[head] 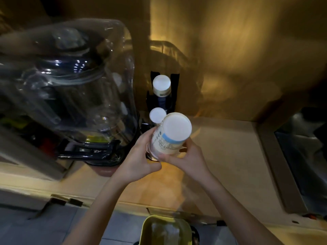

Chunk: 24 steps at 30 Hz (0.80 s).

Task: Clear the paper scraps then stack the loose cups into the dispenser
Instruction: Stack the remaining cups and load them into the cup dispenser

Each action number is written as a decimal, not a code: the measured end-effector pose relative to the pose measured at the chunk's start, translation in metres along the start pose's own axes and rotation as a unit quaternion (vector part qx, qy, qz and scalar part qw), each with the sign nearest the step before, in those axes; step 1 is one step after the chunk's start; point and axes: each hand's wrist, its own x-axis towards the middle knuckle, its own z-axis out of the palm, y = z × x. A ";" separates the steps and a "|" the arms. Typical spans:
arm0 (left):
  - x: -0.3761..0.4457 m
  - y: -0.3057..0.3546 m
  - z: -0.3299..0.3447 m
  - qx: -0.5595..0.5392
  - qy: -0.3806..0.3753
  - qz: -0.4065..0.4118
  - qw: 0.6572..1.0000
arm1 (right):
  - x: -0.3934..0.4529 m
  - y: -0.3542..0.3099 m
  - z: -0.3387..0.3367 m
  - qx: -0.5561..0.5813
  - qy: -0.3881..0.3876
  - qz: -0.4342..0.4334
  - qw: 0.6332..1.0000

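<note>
Both hands' fingers (163, 157) grasp inverted white printed paper cup (170, 134); light, crushable — hold sidewall gently near rim.

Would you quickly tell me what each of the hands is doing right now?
Left hand: closed on the lower left side of the upside-down paper cup.
Right hand: closed on the same cup's lower right side.
</note>
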 end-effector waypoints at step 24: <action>0.024 -0.037 0.007 0.178 0.084 0.010 0.980 | 0.030 0.031 0.037 -0.206 -0.025 -0.016 0.978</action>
